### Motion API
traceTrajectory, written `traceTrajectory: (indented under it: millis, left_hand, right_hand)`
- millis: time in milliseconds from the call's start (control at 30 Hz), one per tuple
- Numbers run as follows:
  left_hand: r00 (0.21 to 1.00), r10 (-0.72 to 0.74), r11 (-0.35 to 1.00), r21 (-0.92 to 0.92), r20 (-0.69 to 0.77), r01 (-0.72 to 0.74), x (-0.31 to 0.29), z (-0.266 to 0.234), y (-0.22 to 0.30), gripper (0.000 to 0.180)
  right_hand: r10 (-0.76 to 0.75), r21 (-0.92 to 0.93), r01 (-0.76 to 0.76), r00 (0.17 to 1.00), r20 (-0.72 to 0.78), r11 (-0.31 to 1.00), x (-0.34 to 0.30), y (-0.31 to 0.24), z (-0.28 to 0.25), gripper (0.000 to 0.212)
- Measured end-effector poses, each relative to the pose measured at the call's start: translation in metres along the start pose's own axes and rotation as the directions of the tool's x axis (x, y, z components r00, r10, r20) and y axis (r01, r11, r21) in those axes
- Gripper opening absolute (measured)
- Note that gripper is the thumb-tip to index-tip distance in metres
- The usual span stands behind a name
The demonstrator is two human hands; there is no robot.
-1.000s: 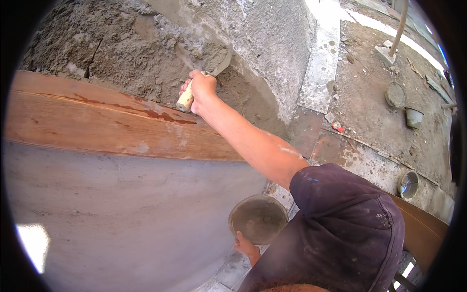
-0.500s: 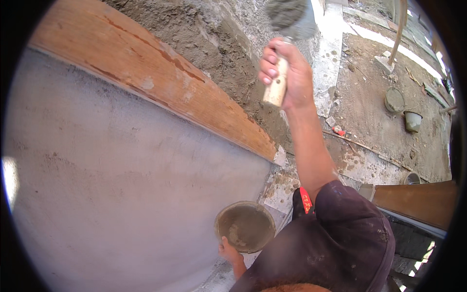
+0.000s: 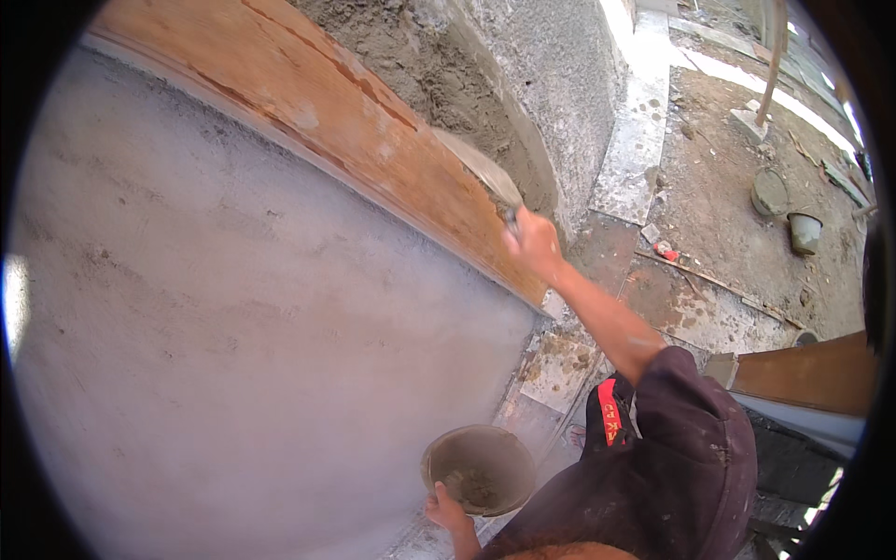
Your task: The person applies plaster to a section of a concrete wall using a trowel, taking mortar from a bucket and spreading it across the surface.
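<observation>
My right hand (image 3: 534, 243) is stretched out and closed around the handle of a trowel (image 3: 481, 170). Its flat blade lies against the wet grey mortar (image 3: 439, 65) above a long wooden board (image 3: 317, 121) fixed to the wall. Low in the picture my left hand (image 3: 446, 511) grips the rim of a round pan (image 3: 478, 467) with a little mortar in its bottom. My right arm wears a dark sleeve (image 3: 672, 448).
A smooth grey plastered wall face (image 3: 233, 355) fills the left. A rough rendered wall (image 3: 560, 84) runs beyond the mortar. Below lie tiled paving, dirt ground with two buckets (image 3: 789, 210), rubble, and a wooden plank (image 3: 803, 373) at right.
My right hand has come down from a raised position and brought the trowel blade onto the mortar beside the board. The pan in my left hand has stayed put.
</observation>
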State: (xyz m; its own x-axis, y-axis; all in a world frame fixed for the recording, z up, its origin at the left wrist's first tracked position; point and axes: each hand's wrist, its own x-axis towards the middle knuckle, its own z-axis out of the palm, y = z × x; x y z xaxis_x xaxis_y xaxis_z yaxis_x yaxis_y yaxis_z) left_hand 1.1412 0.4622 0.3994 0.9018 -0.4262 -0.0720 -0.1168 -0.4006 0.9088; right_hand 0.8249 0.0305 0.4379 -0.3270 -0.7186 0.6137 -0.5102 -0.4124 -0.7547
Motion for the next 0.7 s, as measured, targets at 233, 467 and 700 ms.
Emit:
traceTrajectory:
  millis: [233, 467, 700]
  left_hand:
    - [0.931, 0.276, 0.926, 0.194, 0.237, -0.324, 0.021, 0.066, 0.027, 0.046]
    - [0.455, 0.606, 0.700, -0.165, 0.652, -0.695, -0.030, 0.135, 0.192, 0.046]
    - [0.497, 0.700, 0.714, -0.493, 0.513, -0.497, -0.030, 0.115, 0.229, 0.041]
  right_hand:
    - [0.185, -0.149, -0.111, 0.482, 0.857, 0.983, -0.207, -0.074, -0.171, 0.030]
    - [0.224, -0.410, 0.305, 0.495, 0.839, 0.860, -0.201, -0.111, -0.171, 0.021]
    - [0.005, -0.474, 0.473, 0.704, 0.711, 0.743, -0.141, -0.170, -0.192, 0.014]
